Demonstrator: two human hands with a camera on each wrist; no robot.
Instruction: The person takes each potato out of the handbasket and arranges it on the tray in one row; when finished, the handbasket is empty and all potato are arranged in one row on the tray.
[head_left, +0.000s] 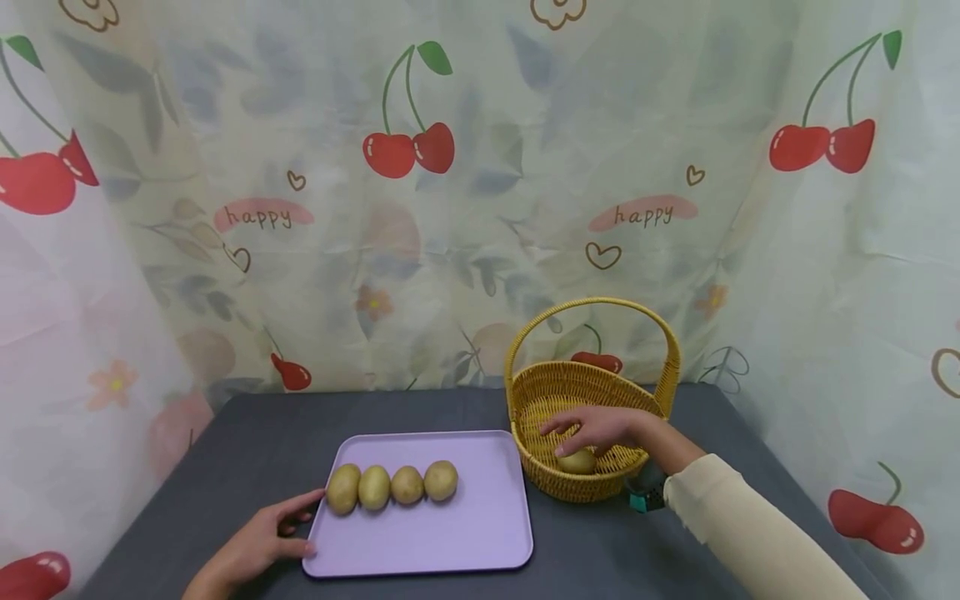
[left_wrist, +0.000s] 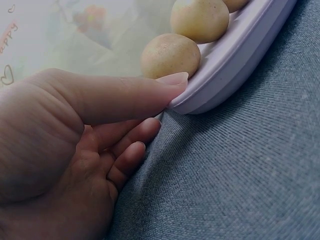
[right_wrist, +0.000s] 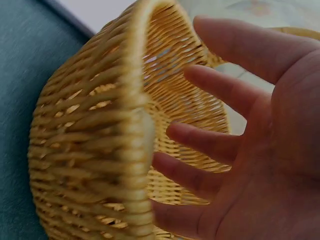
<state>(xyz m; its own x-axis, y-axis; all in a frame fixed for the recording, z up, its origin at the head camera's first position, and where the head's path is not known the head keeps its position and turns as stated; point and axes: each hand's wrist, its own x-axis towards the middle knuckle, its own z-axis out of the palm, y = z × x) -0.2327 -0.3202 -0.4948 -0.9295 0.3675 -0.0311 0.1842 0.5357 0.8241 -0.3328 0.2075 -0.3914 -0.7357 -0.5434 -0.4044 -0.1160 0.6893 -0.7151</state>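
Observation:
A lilac tray (head_left: pixel 420 542) lies on the dark cloth with a row of potatoes (head_left: pixel 407 485) along its left and middle part. My left hand (head_left: pixel 251 537) is at the tray's left side, thumb tip on the rim near the front corner and index finger at the edge farther back. To the right stands a yellow wicker basket (head_left: pixel 558 490) with a tall arched handle. One potato (head_left: pixel 576 463) lies inside, near its front wall. Above that potato my right hand (head_left: pixel 600 427) hovers with fingers spread and nothing held; the right wrist view shows the fingers reaching over the rim.
A dark grey cloth (head_left: pixel 592 550) covers the table. Curtains (head_left: pixel 480 225) printed with cherries close off the back and both sides, and the back one hangs right behind the basket handle. The tray's right edge sits close to the basket.

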